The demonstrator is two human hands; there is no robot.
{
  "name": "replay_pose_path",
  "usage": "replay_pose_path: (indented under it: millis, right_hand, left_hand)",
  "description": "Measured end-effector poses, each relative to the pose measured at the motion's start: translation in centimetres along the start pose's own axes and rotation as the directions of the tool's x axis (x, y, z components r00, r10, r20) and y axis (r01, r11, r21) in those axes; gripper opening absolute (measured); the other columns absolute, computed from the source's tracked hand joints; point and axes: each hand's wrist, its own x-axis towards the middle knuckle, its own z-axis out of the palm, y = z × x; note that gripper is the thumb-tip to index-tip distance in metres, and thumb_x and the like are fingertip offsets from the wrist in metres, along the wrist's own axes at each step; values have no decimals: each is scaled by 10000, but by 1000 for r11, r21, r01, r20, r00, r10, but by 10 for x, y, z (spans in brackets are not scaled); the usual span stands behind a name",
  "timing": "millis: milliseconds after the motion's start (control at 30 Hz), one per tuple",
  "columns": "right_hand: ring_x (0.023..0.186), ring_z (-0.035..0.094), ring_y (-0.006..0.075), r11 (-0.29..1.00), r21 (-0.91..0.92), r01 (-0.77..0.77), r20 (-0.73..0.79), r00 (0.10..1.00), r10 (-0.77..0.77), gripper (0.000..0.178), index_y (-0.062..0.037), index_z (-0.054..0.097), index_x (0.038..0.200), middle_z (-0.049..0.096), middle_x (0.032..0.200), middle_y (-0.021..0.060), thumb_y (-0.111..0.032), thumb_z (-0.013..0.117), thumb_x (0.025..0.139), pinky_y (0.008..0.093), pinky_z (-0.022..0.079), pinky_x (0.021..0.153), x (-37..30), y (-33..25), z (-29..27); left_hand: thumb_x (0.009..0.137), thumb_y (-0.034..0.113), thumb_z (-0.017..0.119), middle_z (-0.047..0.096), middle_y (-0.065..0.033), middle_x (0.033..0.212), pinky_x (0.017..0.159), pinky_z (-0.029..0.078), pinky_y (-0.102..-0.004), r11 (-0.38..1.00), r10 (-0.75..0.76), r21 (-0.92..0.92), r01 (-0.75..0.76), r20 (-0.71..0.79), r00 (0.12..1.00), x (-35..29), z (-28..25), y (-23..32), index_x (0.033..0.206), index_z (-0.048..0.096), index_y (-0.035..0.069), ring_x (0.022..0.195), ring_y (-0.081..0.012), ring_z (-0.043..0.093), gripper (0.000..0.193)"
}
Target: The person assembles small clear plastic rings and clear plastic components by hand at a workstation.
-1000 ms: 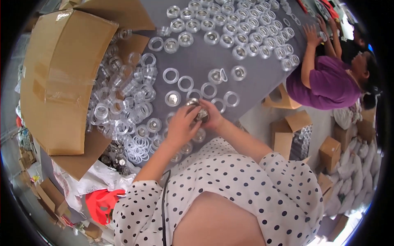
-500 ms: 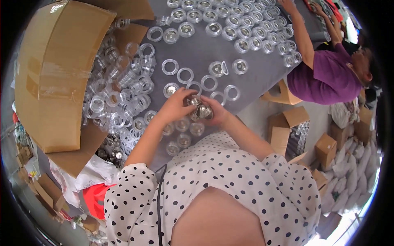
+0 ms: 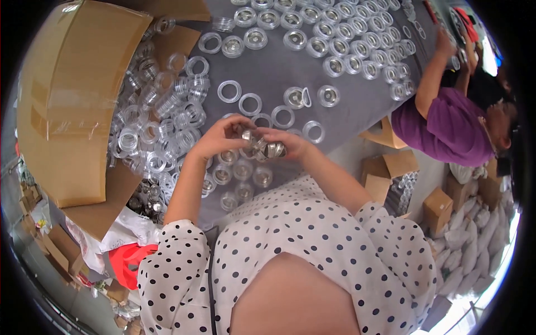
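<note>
The fingers of the left hand (image 3: pixel 219 138) curl round, thumb and fingertips pinching one small silver cap (image 3: pixel 246 135). The right hand's (image 3: pixel 294 145) fingers lie close together, bent around a bunch of silver caps (image 3: pixel 272 149) cradled against them, just beside the left fingertips. Half a second ago the left hand sat further right; now it has come left, covering the clear cup that showed beside it. Over on the far right, the person in purple (image 3: pixel 446 125) has drawn a hand back from above the cups.

Below the hands, on the near side, a cluster of clear cups (image 3: pixel 243 170) stands on the grey table (image 3: pixel 268 72). Loose clear rings (image 3: pixel 228 82) lie just beyond, and rows of filled cups (image 3: pixel 334 67) crowd the far end. To the left, a heap of clear rings (image 3: pixel 187 115) spills from a big taped carton (image 3: pixel 84 106), with dark metal parts (image 3: pixel 149 195) near it.

On the floor to the right, a small closed box (image 3: pixel 437 210) carries a pale label too small to read, near an open box (image 3: pixel 401 162) and piled white sacks (image 3: pixel 474 245). A red bag (image 3: pixel 129 262) sits at the near left.
</note>
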Motion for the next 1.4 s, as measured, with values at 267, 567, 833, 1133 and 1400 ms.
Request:
replay_pose_path:
  millis: [267, 567, 833, 1133, 1400]
  right_hand:
    - [1007, 530, 280, 996, -63, 61, -55, 996, -65, 545, -50, 364, 1241, 485, 1157, 173, -258, 564, 779, 421, 477, 794, 3, -25, -8]
    - [934, 564, 250, 995, -9, 101, -62, 993, -101, 509, -58, 363, 1235, 518, 1093, 150, -256, 557, 808, 418, 513, 705, 7, -22, -8]
    - [952, 560, 260, 994, -13, 107, -77, 991, -107, 484, -47, 357, 1240, 512, 1110, 154, -232, 523, 825, 417, 509, 721, 9, -23, -9]
    - [980, 547, 282, 991, 33, 131, -99, 987, -127, 466, -41, 363, 1231, 513, 1104, 158, -226, 512, 829, 424, 505, 732, 3, -29, -8]
    - [994, 532, 294, 988, 21, 153, -95, 984, -151, 520, -27, 363, 1231, 517, 1090, 168, -267, 533, 802, 399, 485, 776, 8, -35, -10]
  left_hand:
    - [721, 48, 634, 514, -32, 934, 670, 444, -216, 955, 0, -252, -156, -528, 849, 24, -27, -33, 874, 535, 40, 833, -95, 514, 183]
    - [696, 166, 616, 533, -101, 1015, 747, 433, -364, 316, 581, 918, 239, -386, 717, 49, -35, -47, 850, 592, 62, 816, -277, 533, 188]
    - [738, 151, 539, 499, -77, 1166, 626, 485, -375, 290, 357, 911, 291, -386, 851, 44, -30, -54, 1095, 498, 92, 748, -279, 594, 364]
    - [729, 142, 532, 487, -98, 1166, 598, 490, -361, 178, 244, 913, 367, -402, 883, 52, -20, -47, 1103, 476, 51, 727, -272, 602, 389]
    - [718, 96, 512, 495, -97, 1163, 617, 488, -380, 255, 190, 862, 437, -488, 852, 54, -16, -49, 1108, 486, 65, 731, -293, 603, 392]
